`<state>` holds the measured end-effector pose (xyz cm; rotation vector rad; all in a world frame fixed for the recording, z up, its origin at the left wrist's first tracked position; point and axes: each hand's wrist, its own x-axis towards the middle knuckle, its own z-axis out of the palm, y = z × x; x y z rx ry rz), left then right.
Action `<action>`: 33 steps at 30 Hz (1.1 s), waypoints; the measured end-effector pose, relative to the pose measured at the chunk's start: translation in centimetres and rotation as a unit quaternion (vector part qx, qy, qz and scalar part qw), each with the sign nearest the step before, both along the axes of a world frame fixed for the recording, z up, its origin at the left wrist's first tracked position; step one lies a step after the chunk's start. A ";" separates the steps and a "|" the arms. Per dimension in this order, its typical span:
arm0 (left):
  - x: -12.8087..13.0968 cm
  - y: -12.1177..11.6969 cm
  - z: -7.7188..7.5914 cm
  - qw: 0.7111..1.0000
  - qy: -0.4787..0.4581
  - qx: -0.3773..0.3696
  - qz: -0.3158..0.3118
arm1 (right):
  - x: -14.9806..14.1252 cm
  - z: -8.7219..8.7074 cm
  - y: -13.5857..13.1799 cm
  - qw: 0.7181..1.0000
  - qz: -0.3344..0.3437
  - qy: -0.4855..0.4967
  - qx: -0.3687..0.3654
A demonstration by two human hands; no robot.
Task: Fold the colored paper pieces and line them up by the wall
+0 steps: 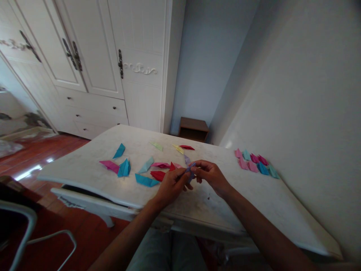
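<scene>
so a pale wall (pixel 304 94) is rising well off to the right of the fingers, and a big white wardrobe (pixel 143 49) is standing far beyond them, mostly to the left. a white table (pixel 248 203) is stretching out under the fingers and running off to both sides. a brown wooden cabinet (pixel 194 123) is peeking up past the table's far edge, roughly straight ahead of the fingers. a drawer (pixel 96 205) is sticking out a bit, left of the fingers on the near side.

the left hand (pixel 175 182) and the right hand (pixel 211 176) are hovering close together over the table, fingers curling inward.

a pink and blue cluster (pixel 252 166) of folded paper, with some magenta and light teal mixed in, is sitting in two rows well right of the fingers. blue pieces (pixel 124 168) and a magenta piece (pixel 109 165) are lying well to the left. red pieces (pixel 158 175) are resting just left of the fingers, and a yellow piece (pixel 178 149) is lying beyond them.

smallest bit: a purple paper piece (pixel 190 168) is sitting right between the fingertips, and both hands are pinching it.
</scene>
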<state>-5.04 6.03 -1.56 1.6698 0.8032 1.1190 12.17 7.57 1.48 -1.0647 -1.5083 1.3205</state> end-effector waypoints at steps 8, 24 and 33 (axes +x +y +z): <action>0.3 0.4 -0.8 0.998 -0.022 -0.063 0.000 | 0.7 0.2 0.4 0.999 -0.034 -0.024 0.030; 0.1 0.1 -0.6 0.992 0.113 0.008 0.047 | 18.9 2.2 11.9 0.906 -0.222 -0.359 0.030; 0.1 0.2 0.0 0.987 0.149 -0.002 0.063 | 19.5 1.3 14.7 0.793 -0.259 -0.544 0.092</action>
